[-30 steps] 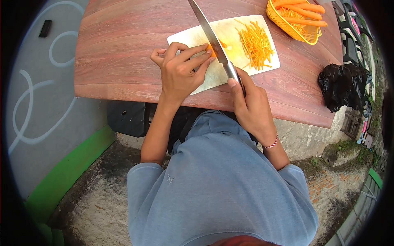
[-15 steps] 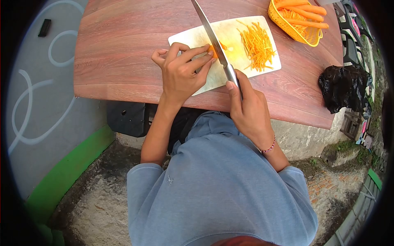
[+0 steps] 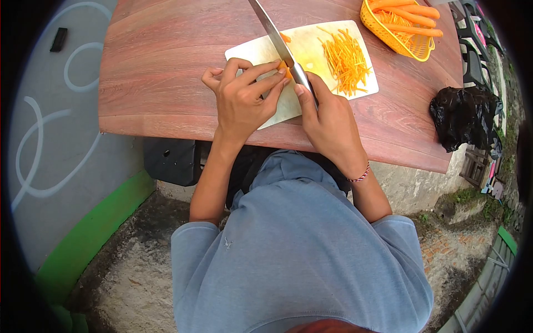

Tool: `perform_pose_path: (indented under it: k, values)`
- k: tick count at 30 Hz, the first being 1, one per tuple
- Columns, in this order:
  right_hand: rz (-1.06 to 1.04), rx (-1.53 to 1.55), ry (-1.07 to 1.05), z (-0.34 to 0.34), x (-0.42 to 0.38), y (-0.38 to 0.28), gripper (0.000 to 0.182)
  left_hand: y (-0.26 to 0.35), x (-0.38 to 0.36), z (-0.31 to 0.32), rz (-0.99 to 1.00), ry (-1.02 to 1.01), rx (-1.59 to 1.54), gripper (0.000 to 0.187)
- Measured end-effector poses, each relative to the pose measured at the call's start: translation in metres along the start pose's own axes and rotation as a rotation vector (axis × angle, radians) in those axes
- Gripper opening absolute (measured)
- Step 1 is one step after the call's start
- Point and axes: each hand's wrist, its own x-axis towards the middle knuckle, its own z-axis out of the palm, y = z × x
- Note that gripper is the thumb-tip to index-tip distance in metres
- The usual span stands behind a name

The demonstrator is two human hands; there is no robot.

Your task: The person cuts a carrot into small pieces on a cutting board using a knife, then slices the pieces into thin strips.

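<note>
With bent fingertips, my left hand [image 3: 248, 94] pins a carrot piece [image 3: 285, 70] on the white cutting board [image 3: 311, 39]. My right hand [image 3: 333, 119] grips the handle of a long knife [image 3: 277, 39], whose blade stands close against the carrot piece and points up and left past the board's far edge. Part of the carrot piece is hidden under my left fingers. A small orange bit [image 3: 285, 38] lies beyond the blade. On the board's right side rests a heap of carrot strips [image 3: 347, 61].
A yellow plastic basket [image 3: 413, 54] with whole carrots [image 3: 408, 16] and more strips stands at the table's far right. A black plastic bag [image 3: 463, 119] hangs at the right edge of the reddish wooden table [image 3: 161, 72]. Dark chairs [image 3: 472, 61] are beyond it.
The knife and my right hand have shifted left, bringing the blade up to the carrot piece. My left hand keeps its hold almost unmoved.
</note>
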Motion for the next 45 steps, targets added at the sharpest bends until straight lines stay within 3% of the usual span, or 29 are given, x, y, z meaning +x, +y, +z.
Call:
perform_pose_path:
  k: [14,45]
  values:
    - [0.14,0.112,-0.112,-0.027,-0.028,-0.003,0.034,-0.002,0.001,-0.002,-0.005,0.0,-0.018,0.014]
    - [0.037,0.019,-0.033,-0.004,-0.013,0.001,0.032,-0.005,0.001,0.002,-0.036,0.005,-0.032,0.011]
